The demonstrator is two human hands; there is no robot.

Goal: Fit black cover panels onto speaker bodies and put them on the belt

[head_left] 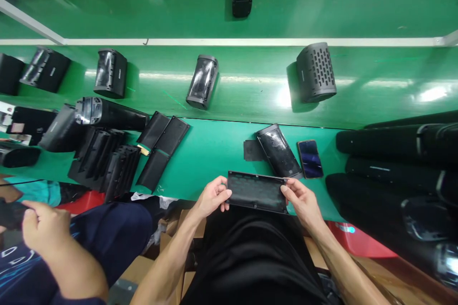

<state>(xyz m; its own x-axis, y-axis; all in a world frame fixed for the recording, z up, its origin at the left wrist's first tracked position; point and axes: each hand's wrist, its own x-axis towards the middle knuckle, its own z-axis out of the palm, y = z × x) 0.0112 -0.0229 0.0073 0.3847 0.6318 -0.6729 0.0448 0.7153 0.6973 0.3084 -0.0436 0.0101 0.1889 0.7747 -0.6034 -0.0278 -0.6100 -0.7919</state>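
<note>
Between my two hands is a black rectangular plastic panel (256,192), its hollow, rimmed side facing up. My left hand (213,195) pinches its left end between thumb and fingers. At the right end, my right hand (300,198) grips the panel's corner the same way. Just beyond it, a black speaker housing with a perforated patch (279,151) lies tilted on the green bench. A thin dark square sheet (253,150) is partly under that housing. To the housing's right lies a smartphone (310,158).
Stacked black panels (107,157) and several loose ones (161,152) lie to the left. Long black cylindrical housings (386,171) crowd the right. Speakers (203,82) stand on the green conveyor beyond. A co-worker's hand (46,226) is at far left.
</note>
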